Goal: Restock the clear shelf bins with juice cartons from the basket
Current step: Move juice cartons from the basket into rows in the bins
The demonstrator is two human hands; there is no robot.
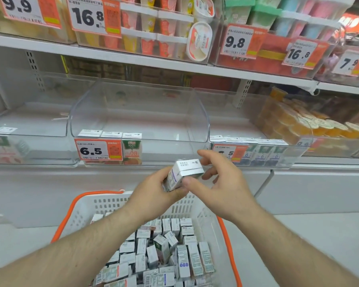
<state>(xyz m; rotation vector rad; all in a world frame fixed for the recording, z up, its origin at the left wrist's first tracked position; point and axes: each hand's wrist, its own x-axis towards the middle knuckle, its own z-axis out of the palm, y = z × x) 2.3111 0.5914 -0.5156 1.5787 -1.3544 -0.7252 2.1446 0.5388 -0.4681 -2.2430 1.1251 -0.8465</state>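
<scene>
A small white juice carton (183,172) is held up between both hands, just above the basket and below the shelf edge. My left hand (153,195) grips its lower end. My right hand (222,183) touches it with the thumb at its near corner, its fingers spread loosely behind it. Below, a white basket (112,206) with an orange rim holds several more cartons (164,251). Straight ahead stands a clear shelf bin (139,108) with three cartons (131,148) at its front left. The clear bin to the right (294,150) has a front row of cartons (265,154).
Price tags reading 6.5 (97,150) hang on the middle bin's front. Another clear bin (29,129) stands at the left. A bin of orange cups (311,123) fills the far right. The upper shelf (133,56) carries bins of dessert cups and price cards.
</scene>
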